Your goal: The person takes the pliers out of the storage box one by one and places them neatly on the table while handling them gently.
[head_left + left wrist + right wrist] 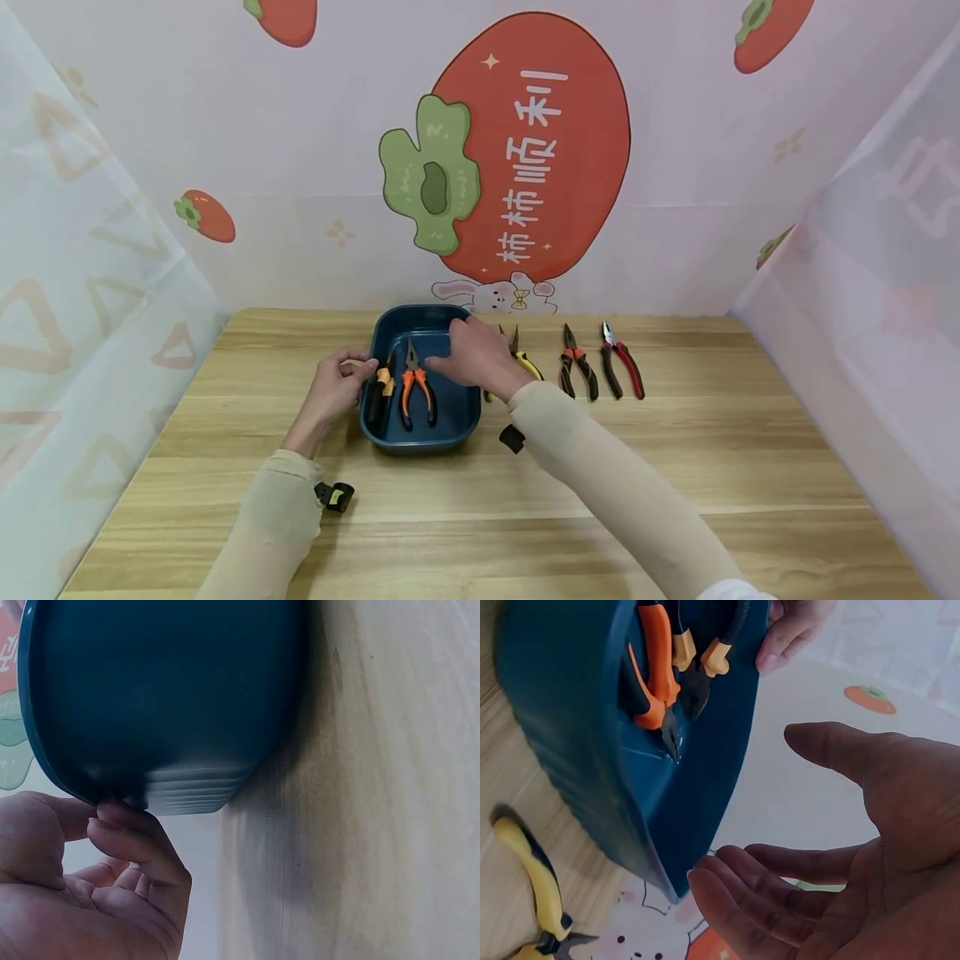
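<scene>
A dark blue rectangular bin (454, 417) stands on the wooden table. Inside lie orange-and-black long-nose pliers (417, 390) and, along its left wall, black-handled pliers (696, 688) with yellow-orange collars. My left hand (339, 390) pinches the bin's left rim between thumb and fingers, as the left wrist view shows. At the far right corner of the bin is my right hand (480, 354), thumb spread away from the loosely bent fingers and nothing held. Its fingertips are close to the rim; whether they touch it I cannot tell.
Right of the bin, yellow-handled pliers (540, 881) lie on the table, partly covered by my right hand in the head view. Farther right are black-and-orange long-nose pliers (577, 362) and red-and-black pliers (622, 362). A printed cloth wall (660, 250) rises behind the table.
</scene>
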Demonstrator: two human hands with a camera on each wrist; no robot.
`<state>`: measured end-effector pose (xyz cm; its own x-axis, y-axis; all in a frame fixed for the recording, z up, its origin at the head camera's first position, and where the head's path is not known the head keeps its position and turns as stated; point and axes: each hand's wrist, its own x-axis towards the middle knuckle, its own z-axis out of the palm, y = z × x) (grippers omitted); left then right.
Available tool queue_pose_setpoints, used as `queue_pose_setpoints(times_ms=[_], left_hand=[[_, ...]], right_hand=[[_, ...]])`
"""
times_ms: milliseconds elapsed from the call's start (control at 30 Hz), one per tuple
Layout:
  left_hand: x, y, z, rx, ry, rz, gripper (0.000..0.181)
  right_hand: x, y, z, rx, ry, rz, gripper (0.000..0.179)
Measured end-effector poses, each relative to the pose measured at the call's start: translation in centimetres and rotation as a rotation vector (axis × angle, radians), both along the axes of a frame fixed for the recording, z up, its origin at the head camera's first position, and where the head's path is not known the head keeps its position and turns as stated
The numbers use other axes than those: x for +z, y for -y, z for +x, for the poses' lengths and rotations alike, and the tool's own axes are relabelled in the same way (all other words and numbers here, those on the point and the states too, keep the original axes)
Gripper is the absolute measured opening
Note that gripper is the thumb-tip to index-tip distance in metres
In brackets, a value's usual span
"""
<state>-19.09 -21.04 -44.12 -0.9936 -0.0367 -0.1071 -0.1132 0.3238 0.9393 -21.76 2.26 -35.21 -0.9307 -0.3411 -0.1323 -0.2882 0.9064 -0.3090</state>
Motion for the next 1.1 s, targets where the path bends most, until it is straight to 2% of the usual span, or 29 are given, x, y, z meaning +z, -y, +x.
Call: queue_pose_setpoints(times_ms=[200, 500, 733, 1100], left_hand=[[-0.1, 0.0, -0.1, 0.004, -0.003, 0.011, 0.032], [-0.2, 0.0, 0.0, 0.001, -0.026, 0.021, 0.030], [-0.2, 0.0, 0.0, 0.001, -0.020, 0.023, 0.030], [-0.3, 0.0, 0.0, 0.007, -0.016, 0.034, 0.030]], right_hand=[[-0.2, 1.4, -0.9, 0.001, 0.034, 0.019, 0.044], [-1.1, 2.8, -1.8, -0.001, 0.104, -0.008, 0.035], [-1.8, 3.9, -2.5, -0.013, 0.162, 0.014, 0.035], [-3.1, 5.6, -2.8, -0.035, 0.200, 0.047, 0.039]])
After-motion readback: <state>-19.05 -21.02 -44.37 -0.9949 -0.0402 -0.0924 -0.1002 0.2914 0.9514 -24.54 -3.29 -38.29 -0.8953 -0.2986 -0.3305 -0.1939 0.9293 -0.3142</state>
